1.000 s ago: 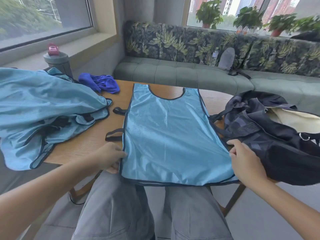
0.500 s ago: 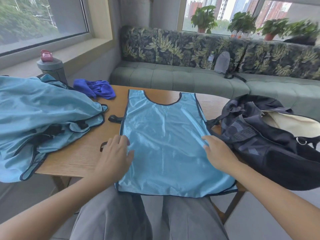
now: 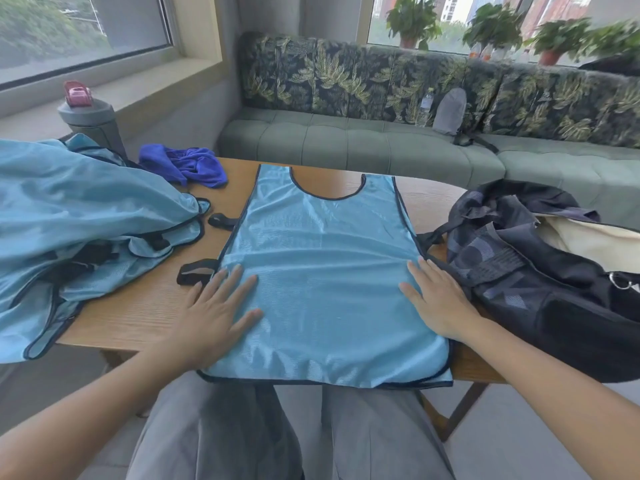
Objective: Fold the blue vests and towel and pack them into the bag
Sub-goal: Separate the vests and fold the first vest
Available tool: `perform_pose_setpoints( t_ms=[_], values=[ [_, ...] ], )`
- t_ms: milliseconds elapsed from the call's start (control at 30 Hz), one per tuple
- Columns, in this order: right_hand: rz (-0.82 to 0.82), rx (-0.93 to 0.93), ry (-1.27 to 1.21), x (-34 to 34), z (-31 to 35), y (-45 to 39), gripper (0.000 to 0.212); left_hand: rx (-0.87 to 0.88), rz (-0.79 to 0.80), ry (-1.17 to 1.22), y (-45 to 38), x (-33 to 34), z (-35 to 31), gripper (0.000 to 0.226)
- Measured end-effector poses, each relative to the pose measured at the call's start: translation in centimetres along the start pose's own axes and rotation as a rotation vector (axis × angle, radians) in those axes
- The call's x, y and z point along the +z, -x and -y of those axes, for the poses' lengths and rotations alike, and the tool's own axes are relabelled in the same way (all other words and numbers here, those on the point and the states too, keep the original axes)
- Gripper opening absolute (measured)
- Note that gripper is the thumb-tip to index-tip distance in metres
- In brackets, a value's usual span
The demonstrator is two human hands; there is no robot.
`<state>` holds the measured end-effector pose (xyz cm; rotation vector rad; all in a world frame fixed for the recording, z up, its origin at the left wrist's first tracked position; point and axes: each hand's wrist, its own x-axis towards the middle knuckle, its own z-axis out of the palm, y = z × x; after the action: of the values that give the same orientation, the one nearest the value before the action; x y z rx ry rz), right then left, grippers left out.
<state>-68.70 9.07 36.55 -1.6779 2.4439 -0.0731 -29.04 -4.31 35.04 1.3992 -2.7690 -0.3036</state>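
Observation:
A light blue vest [image 3: 322,258] with dark trim lies spread flat on the wooden table [image 3: 138,306], its hem hanging over the near edge. My left hand [image 3: 216,311] presses flat on the vest's left side, fingers spread. My right hand [image 3: 438,299] lies flat on its right edge, next to the bag. A heap of more blue vests [image 3: 76,233] sits at the table's left. A crumpled dark blue towel [image 3: 183,164] lies at the far left corner. The dark bag [image 3: 540,282] stands open at the right, its cream lining showing.
A grey bottle [image 3: 91,121] with a pink lid stands behind the vest heap. Black straps [image 3: 194,270] lie on the table left of the flat vest. A green sofa [image 3: 363,147] runs behind the table. My knees are under the near edge.
Both hands let go of the vest's lower corners and moved up onto the cloth, fingers now flat and spread. The vest lies smoother and slightly farther onto the table.

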Motion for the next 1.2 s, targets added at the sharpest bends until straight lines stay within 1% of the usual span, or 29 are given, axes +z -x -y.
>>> perform_pose_setpoints(
  t_ms=[33,100,200,267,300,367,433,467,500,567,667,767,833,867,900,933,1000,1067,1133,1200],
  values=[
    [-0.024,-0.009,-0.071,0.0,0.0,0.5,0.068,0.023,0.012,0.022,0.0,-0.2,0.5,0.088],
    [-0.128,-0.015,-0.215,0.2,0.2,2.2,0.063,0.100,-0.008,0.099,0.7,-0.6,0.9,0.085],
    [-0.341,0.031,-0.366,0.4,0.4,5.9,0.046,0.167,-0.146,0.262,3.3,-1.2,1.0,0.078],
    [-0.424,0.087,-0.435,0.5,0.7,8.7,0.036,0.229,-0.249,0.214,5.4,-1.1,1.4,0.074],
    [-0.442,0.085,-0.445,0.5,0.8,10.1,0.036,0.266,-0.276,0.161,6.3,-1.0,1.7,0.075],
    [-0.449,-0.028,-0.347,0.7,0.9,12.8,0.046,0.351,-0.296,0.034,7.8,-0.6,2.3,0.078],
    [-0.395,-0.224,-0.119,1.4,0.8,14.8,0.067,0.433,-0.342,-0.086,8.5,-0.2,2.5,0.070],
    [-0.360,-0.307,-0.009,1.9,0.6,15.3,0.074,0.460,-0.373,-0.131,8.5,0.0,2.3,0.065],
    [-0.339,-0.358,0.075,2.5,0.4,15.5,0.077,0.477,-0.400,-0.164,8.4,0.2,1.9,0.061],
    [-0.367,-0.379,0.147,3.2,0.3,15.4,0.070,0.495,-0.427,-0.219,8.0,0.4,0.7,0.058],
    [-0.504,-0.373,0.137,3.0,0.9,14.8,0.050,0.490,-0.439,-0.303,7.2,1.2,-0.9,0.054],
    [-0.556,-0.437,0.159,3.0,1.2,14.7,0.034,0.453,-0.458,-0.324,6.9,1.3,-1.9,0.043],
    [-0.590,-0.471,0.157,3.1,0.9,14.8,0.019,0.427,-0.430,-0.342,7.0,1.2,-2.3,0.049],
    [-0.605,-0.449,0.135,3.2,0.8,14.9,0.022,0.406,-0.398,-0.358,7.1,1.2,-2.6,0.057],
    [-0.622,-0.425,0.109,3.1,0.7,14.9,0.031,0.380,-0.364,-0.368,7.3,1.1,-2.7,0.064],
    [-0.638,-0.402,0.091,3.0,0.6,14.9,0.038,0.358,-0.345,-0.376,7.2,1.1,-2.9,0.065],
    [-0.654,-0.404,0.091,2.7,0.6,14.7,0.048,0.342,-0.359,-0.386,7.0,1.2,-3.0,0.056],
    [-0.656,-0.421,0.103,2.2,0.9,14.5,0.056,0.391,-0.407,-0.388,6.8,1.3,-2.4,0.047],
    [-0.647,-0.417,0.113,1.8,0.6,14.3,0.059,0.443,-0.448,-0.350,6.9,1.3,-1.4,0.040],
    [-0.620,-0.392,0.105,1.5,0.0,14.0,0.060,0.433,-0.458,-0.267,7.0,1.2,-0.3,0.039]
  ],
)
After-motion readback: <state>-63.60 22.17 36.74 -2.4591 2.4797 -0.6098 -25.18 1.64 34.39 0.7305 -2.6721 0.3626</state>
